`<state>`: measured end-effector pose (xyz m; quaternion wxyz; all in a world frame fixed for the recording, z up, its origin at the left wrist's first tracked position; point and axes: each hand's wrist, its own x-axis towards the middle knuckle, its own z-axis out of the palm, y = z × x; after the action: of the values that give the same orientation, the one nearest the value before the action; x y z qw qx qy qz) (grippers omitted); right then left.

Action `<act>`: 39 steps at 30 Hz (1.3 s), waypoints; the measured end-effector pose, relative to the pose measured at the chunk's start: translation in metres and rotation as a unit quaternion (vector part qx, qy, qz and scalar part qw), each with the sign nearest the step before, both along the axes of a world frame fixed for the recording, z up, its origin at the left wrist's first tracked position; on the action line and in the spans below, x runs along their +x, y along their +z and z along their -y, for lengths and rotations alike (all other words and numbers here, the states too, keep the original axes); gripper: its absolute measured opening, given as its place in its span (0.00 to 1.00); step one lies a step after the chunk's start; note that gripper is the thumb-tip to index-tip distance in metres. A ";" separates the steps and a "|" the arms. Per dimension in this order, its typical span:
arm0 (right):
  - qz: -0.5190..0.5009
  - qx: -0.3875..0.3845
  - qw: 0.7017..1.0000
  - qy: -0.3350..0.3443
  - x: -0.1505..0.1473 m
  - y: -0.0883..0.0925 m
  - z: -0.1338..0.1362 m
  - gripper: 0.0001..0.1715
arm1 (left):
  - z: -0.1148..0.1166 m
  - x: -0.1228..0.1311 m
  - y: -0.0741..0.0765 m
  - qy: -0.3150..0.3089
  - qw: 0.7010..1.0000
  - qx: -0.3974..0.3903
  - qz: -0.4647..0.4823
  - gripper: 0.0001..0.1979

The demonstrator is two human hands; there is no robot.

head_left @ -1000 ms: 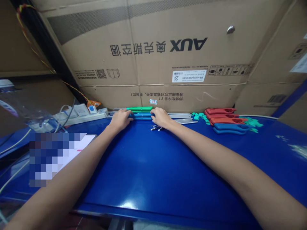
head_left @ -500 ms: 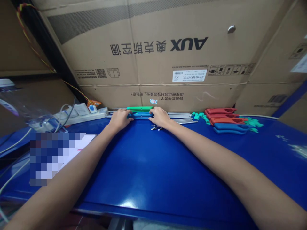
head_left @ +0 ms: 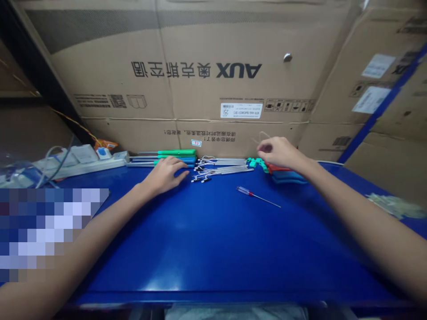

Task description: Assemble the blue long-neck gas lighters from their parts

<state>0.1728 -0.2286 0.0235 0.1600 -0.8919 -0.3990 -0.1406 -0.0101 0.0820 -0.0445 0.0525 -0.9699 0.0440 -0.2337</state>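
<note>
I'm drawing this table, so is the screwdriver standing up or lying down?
Lying down: the screwdriver stretches its whole length along the blue table.

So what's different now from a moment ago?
The right hand has left the blue tools and moved right, to the loose handles; whether it holds anything is unclear. A screwdriver now shows. The left hand remains by the blue tools; the silver rods still lie there.

There's a gleam on the blue table, cardboard towering behind, a dark post slanting at left.
</note>
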 end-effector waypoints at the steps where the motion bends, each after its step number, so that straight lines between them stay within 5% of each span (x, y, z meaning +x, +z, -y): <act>1: -0.002 -0.028 0.999 -0.026 0.003 0.000 0.018 0.10 | 0.011 0.003 0.000 -0.019 1.000 -0.005 -0.006 0.16; 7: -0.020 -0.184 0.981 -0.064 0.017 -0.022 0.083 0.14 | 0.065 0.016 0.009 -0.086 0.994 0.015 -0.060 0.14; 13: 0.035 -0.280 0.954 -0.103 0.020 -0.036 0.101 0.11 | 0.071 0.011 0.000 -0.113 0.992 0.018 -0.049 0.14; 18: 0.026 -0.267 0.959 -0.095 0.021 -0.041 0.107 0.08 | 0.059 0.002 -0.002 -0.103 0.994 0.000 -0.022 0.14; 23: 0.040 -0.174 0.983 -0.041 0.005 -0.026 0.111 0.07 | 0.070 -0.002 0.007 -0.119 0.992 -0.027 0.035 0.13; 27: 0.040 -0.084 0.994 0.057 -0.032 -0.014 0.089 0.05 | 0.098 -0.007 0.014 -0.140 0.988 -0.050 0.033 0.18; 31: 0.012 -0.073 0.978 0.193 -0.075 -0.027 0.037 0.03 | 0.127 -0.013 0.011 -0.155 0.987 -0.014 -0.043 0.36; 35: 0.036 -0.065 0.960 0.271 -0.088 -0.048 -0.003 0.01 | 0.129 -0.013 0.000 -0.122 0.981 -0.015 -0.147 0.25; 39: -0.029 -0.027 0.981 0.189 -0.067 -0.062 -0.007 0.20 | 0.110 -0.010 -0.005 -0.095 0.981 -0.019 -0.169 0.22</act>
<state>0.1054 -0.2211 -0.0384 0.1715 -0.8079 -0.5593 -0.0712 -0.0197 -0.0275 -0.0491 0.0036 -0.9877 0.1394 -0.0711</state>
